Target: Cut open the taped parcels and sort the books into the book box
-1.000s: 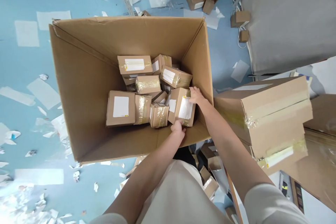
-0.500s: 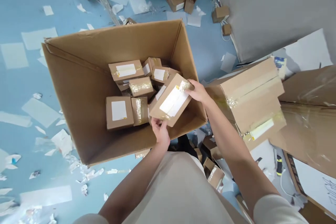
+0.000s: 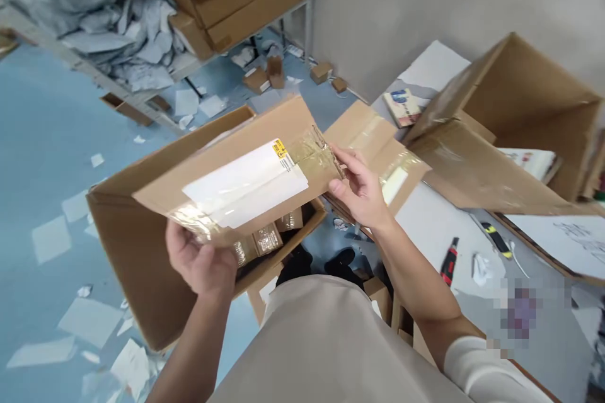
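Note:
Between my hands I hold a brown cardboard box [image 3: 189, 179] with a white label and a small yellow sticker on its upper face. My left hand [image 3: 202, 264] grips its lower left end, where shiny tape wraps the edge. At the right end, my right hand [image 3: 360, 192] has its thumb and fingers on the taped edge. Below the held box stands a large open carton [image 3: 137, 283]; several smaller taped boxes [image 3: 268, 238] lie inside it, partly hidden.
To the right, a table [image 3: 416, 227] bears a flat-topped carton [image 3: 366, 129], a red and black cutter [image 3: 450, 261], a yellow and black cutter [image 3: 496, 239] and a large open carton [image 3: 529, 88]. Shelving with grey bags [image 3: 113, 25] stands at upper left. Papers [image 3: 92, 318] litter the blue floor.
The held box has come up out of the large carton, closer to my head, with both hands still on it. My view has tilted up and turned towards the table and shelving.

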Tool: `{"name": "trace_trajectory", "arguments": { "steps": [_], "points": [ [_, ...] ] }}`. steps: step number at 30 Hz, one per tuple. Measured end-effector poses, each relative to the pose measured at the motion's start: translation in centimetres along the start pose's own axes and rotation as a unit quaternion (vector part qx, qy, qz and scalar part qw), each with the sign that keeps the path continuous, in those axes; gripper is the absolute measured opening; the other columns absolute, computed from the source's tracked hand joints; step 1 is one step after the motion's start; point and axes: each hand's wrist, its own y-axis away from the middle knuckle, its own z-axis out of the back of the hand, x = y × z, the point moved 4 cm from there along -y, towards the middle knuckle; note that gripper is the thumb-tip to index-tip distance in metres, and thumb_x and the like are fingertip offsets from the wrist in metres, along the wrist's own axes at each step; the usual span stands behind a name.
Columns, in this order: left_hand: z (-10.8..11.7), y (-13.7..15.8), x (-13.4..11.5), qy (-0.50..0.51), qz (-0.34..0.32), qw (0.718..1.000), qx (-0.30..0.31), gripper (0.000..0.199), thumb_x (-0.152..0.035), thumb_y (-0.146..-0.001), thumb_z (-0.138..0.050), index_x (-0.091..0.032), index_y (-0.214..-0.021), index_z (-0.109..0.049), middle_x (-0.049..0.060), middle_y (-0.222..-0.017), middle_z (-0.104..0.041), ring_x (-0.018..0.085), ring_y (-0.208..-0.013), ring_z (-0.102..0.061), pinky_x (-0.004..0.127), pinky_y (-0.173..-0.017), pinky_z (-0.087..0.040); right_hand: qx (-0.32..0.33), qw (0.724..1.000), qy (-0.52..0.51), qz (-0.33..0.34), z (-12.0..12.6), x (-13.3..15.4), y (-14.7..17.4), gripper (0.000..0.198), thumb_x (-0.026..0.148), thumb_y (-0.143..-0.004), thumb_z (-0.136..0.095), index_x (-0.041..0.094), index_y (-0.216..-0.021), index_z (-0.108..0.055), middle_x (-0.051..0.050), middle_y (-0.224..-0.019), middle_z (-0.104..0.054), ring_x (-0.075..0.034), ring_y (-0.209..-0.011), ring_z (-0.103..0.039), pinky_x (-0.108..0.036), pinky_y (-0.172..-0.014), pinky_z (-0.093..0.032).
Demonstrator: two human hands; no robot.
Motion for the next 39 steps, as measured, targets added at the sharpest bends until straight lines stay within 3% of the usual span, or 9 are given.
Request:
{"name": "trace_trajectory", "arguments": {
  "steps": [4,8,11,14,19,24,31,39],
  "points": [
    [-8.2,1.0,-5.5,0.087,-0.080,0.989,0.091,0.064,-0.054,-0.062,-0.067,-0.028,-0.121,-0.060,0.001,-0.123,-0.060,0.027,-0.120,-0.053,0.046,-0.111,-0.038,-0.108,0.992,0.069,0.019,10.9,3.2,5.7,0.056,0.057,-0.088,-0.050,0.030,-0.137,-0.050,-0.006,-0.113,-0.056,-0.022,-0.105,-0.049,-0.046,-0.093,-0.044],
    [-18.0,6.6,-7.9,0.099,-0.073,0.963,0.240,0.064,-0.050,-0.071,-0.069,-0.028,-0.129,-0.054,0.001,-0.132,-0.057,0.026,-0.126,-0.050,0.044,-0.112,-0.038,-0.246,0.962,0.116,-0.021,21.3,2.9,14.6,0.054,0.057,-0.088,-0.049,0.030,-0.135,-0.052,-0.006,-0.108,-0.056,-0.022,-0.105,-0.051,-0.042,-0.093,-0.044],
    [-24.5,12.7,-8.3,0.098,-0.029,0.926,0.363,0.063,-0.043,-0.076,-0.069,-0.024,-0.133,-0.051,0.005,-0.137,-0.054,0.025,-0.129,-0.049,0.040,-0.111,-0.039,-0.326,0.933,0.132,-0.073,26.8,1.2,22.0,0.051,0.053,-0.088,-0.053,0.028,-0.132,-0.056,-0.006,-0.106,-0.057,-0.021,-0.103,-0.052,-0.040,-0.092,-0.044],
    [-29.3,18.9,-7.8,0.093,0.034,0.882,0.460,0.062,-0.036,-0.078,-0.068,-0.022,-0.135,-0.049,0.008,-0.140,-0.052,0.025,-0.129,-0.048,0.038,-0.109,-0.040,-0.385,0.903,0.133,-0.136,29.9,-1.0,29.0,0.050,0.051,-0.087,-0.054,0.027,-0.131,-0.057,-0.005,-0.106,-0.058,-0.020,-0.103,-0.053,-0.039,-0.094,-0.044],
    [-33.7,27.3,-4.1,0.052,0.128,0.835,0.533,0.064,-0.027,-0.074,-0.068,-0.019,-0.136,-0.049,0.010,-0.140,-0.052,0.027,-0.129,-0.048,0.040,-0.109,-0.040,-0.433,0.860,0.101,-0.252,30.6,-6.2,37.7,0.054,0.054,-0.087,-0.050,0.027,-0.133,-0.055,-0.005,-0.104,-0.055,-0.020,-0.102,-0.054,-0.040,-0.094,-0.045],
    [-34.5,32.4,2.0,-0.037,0.200,0.798,0.567,0.065,-0.023,-0.071,-0.068,-0.018,-0.134,-0.051,0.011,-0.138,-0.053,0.029,-0.126,-0.050,0.044,-0.109,-0.039,-0.445,0.831,0.062,-0.327,28.2,-12.7,42.2,0.062,0.059,-0.084,-0.049,0.021,-0.133,-0.055,-0.008,-0.102,-0.055,-0.022,-0.098,-0.054,-0.042,-0.095,-0.045],
    [-32.9,33.4,8.3,-0.115,0.218,0.767,0.592,0.074,-0.028,-0.074,-0.070,-0.018,-0.141,-0.041,0.014,-0.140,-0.050,0.029,-0.129,-0.048,0.045,-0.109,-0.038,-0.404,0.837,0.013,-0.370,25.4,-18.5,42.6,0.065,0.056,-0.081,-0.052,0.020,-0.135,-0.053,-0.009,-0.105,-0.055,-0.024,-0.107,-0.055,-0.041,-0.096,-0.045],
    [-31.7,33.8,10.2,-0.079,0.228,0.763,0.600,0.085,-0.036,-0.071,-0.075,-0.021,-0.144,-0.035,0.014,-0.142,-0.048,0.027,-0.129,-0.047,0.043,-0.109,-0.038,-0.406,0.828,-0.032,-0.385,24.4,-19.5,43.4,0.068,0.055,-0.082,-0.054,0.020,-0.139,-0.045,-0.015,-0.136,-0.051,-0.028,-0.120,-0.053,-0.044,-0.102,-0.042]
  ]
}}
